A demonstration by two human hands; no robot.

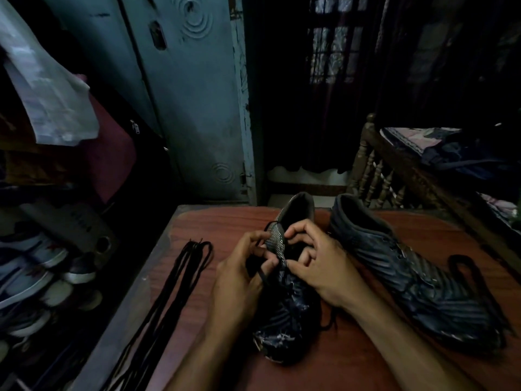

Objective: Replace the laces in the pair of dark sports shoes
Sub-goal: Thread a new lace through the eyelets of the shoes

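On the reddish worktop (pixel 352 351), near its middle, lies a dark shoe (pixel 287 314) with its toe toward six o'clock and its heel opening toward twelve. Both hands work at its throat. The left hand (pixel 239 280) comes in from seven o'clock; its grip is pressed together, thumb and fingers pinching a thin black lace (pixel 263 276) that loops out beside the striped tongue (pixel 275 239). The right hand (pixel 321 266) comes in from five o'clock, fingers curled, their tips set on the tongue and the shoe's upper edge at the tongue's three o'clock side; whether this grip pinches the lace or only the shoe cannot be told in the dim light. A loose lace end (pixel 329 323) trails off the shoe under the right wrist. At three o'clock from this shoe, close beside it, the second shoe (pixel 417 277) lies with its heel toward twelve and its toe toward four o'clock. A black lace loop (pixel 465 266) lies at that shoe's three o'clock side, touching it. At nine o'clock, well apart from the hands, a bundle of black laces (pixel 174 292) stretches along the worktop's edge, from eleven toward seven o'clock. Beyond that edge, at nine o'clock, light sneakers (pixel 36 266) are stacked on the floor.
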